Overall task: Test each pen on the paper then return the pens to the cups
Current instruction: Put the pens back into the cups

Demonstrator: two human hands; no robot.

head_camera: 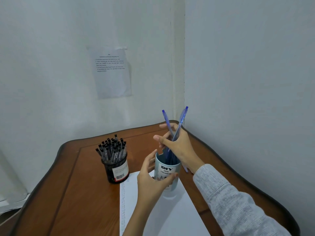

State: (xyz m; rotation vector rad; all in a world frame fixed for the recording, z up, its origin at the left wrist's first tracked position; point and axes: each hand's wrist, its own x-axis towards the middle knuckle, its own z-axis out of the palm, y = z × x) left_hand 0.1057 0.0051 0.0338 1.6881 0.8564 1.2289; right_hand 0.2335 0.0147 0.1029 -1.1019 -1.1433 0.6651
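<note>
My left hand [151, 179] grips the pale blue cup [167, 169] marked "DIY desk organizer", which stands on the white paper [172, 212]. Above the cup's mouth my right hand [177, 143] holds two blue pens [181, 120], crossed, with their lower ends down inside the cup. A black mesh cup [117, 169] packed with several black pens [111, 147] stands to the left. Small rows of test marks run down the paper's left edge.
The brown wooden table [71, 193] sits in a corner, with walls behind and to the right. A printed sheet [111, 72] is taped to the back wall. One more pen [185, 168] lies on the table just right of the blue cup.
</note>
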